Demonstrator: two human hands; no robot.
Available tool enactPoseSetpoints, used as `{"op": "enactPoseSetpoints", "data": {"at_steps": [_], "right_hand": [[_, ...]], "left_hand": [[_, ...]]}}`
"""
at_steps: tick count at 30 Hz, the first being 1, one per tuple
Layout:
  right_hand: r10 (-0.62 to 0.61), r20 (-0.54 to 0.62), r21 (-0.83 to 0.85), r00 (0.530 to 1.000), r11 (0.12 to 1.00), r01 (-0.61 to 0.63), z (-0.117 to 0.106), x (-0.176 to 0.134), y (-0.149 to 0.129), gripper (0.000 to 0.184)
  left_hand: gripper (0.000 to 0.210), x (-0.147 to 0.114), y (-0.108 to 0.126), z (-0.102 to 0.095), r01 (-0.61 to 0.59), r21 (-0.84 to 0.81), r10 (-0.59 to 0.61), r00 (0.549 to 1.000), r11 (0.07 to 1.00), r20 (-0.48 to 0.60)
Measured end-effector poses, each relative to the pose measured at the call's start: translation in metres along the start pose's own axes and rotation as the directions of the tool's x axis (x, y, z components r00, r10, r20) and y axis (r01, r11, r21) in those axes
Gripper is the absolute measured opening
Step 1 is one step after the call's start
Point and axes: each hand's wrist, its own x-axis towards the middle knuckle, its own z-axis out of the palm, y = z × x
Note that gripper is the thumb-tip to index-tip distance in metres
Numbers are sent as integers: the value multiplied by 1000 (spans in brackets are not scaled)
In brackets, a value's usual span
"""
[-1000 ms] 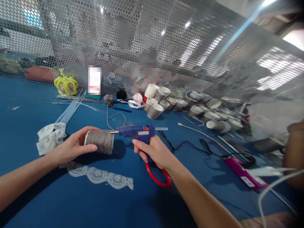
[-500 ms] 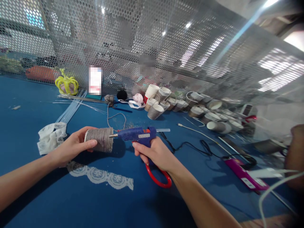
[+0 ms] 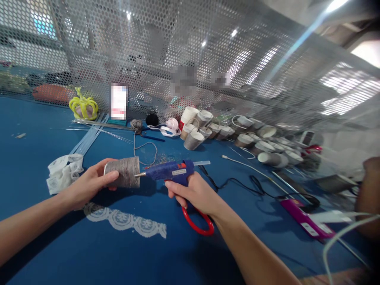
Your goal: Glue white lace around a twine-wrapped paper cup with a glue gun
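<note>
My left hand (image 3: 102, 177) is closed around a paper cup wrapped in grey yarn (image 3: 128, 172), held on its side above the table. A blue glue gun (image 3: 168, 171) is gripped in my right hand (image 3: 192, 186); its metal nozzle meets the yarn near the cup's right end. A clear glue stick (image 3: 202, 162) pokes out of the gun's back. Red-handled scissors (image 3: 198, 227) show below my right hand, their blades hidden. Flat on the table in front lies a strip of white lace (image 3: 126, 221). More bunched lace (image 3: 63, 174) lies left of the cup.
Several wrapped cups (image 3: 194, 139) stand and lie along the back and right. A perforated metal screen (image 3: 154, 59) borders the table (image 3: 53, 253). A black cord (image 3: 237, 180) runs right near a purple device (image 3: 307, 219). Yarn balls (image 3: 136, 125) and a yellow basket-like piece (image 3: 84, 107) sit behind.
The cup has tipped slightly, its right end rising a little. The glue gun's nozzle has shifted slightly left and down along the yarn. Both hands keep their holds.
</note>
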Motion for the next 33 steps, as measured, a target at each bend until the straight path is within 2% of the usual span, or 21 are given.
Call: {"op": "enactPoseSetpoints", "data": {"at_steps": [5,6,8,9,11,12,14,17,20,22,25,30,33], "right_hand": [[37,2,59,999,998,-37,-4,-1,-2,27],[34,-22,90,999,995,-32,-6,1,-1,25],[31,-150,111,988,994,-14,-15,6,5,24],[34,-255,79,966,997,-14,-20,10,9,25],[48,-505,-72,862,993,-98,-32,18,20,28],[56,-554,-114,830,983,-143,-39,22,27,30],[72,-605,-173,793,960,-220,-49,30,40,32],[98,-641,-259,761,906,-334,-58,39,58,36],[133,-652,-319,747,845,-429,-60,45,66,37],[155,-651,-351,743,806,-476,-60,48,69,37],[165,-650,-418,742,737,-531,-60,53,70,37],[135,-664,-537,735,599,-595,-56,57,71,39],[96,-675,-575,732,553,-603,-52,51,61,35]], "left_hand": [[43,1,2,-1,16,-168,-29,996,986,-79],[44,1,2,-2,16,-173,-32,995,985,-91],[47,1,4,-2,24,-154,-41,994,988,-106],[48,1,5,-2,35,-128,-48,993,991,-106],[48,-1,7,1,56,-51,-61,994,997,-95],[48,-2,8,2,62,-3,-62,995,998,-77],[51,-5,9,6,54,83,-52,998,995,-17],[57,-8,7,11,28,178,-46,995,984,94],[59,-6,2,12,-99,306,62,990,947,128],[59,-1,-2,11,-208,434,167,977,876,131],[54,8,-10,10,-268,636,235,962,724,137],[62,14,-16,9,-278,845,283,946,457,159],[65,8,-4,2,-198,936,257,959,291,122]]}}
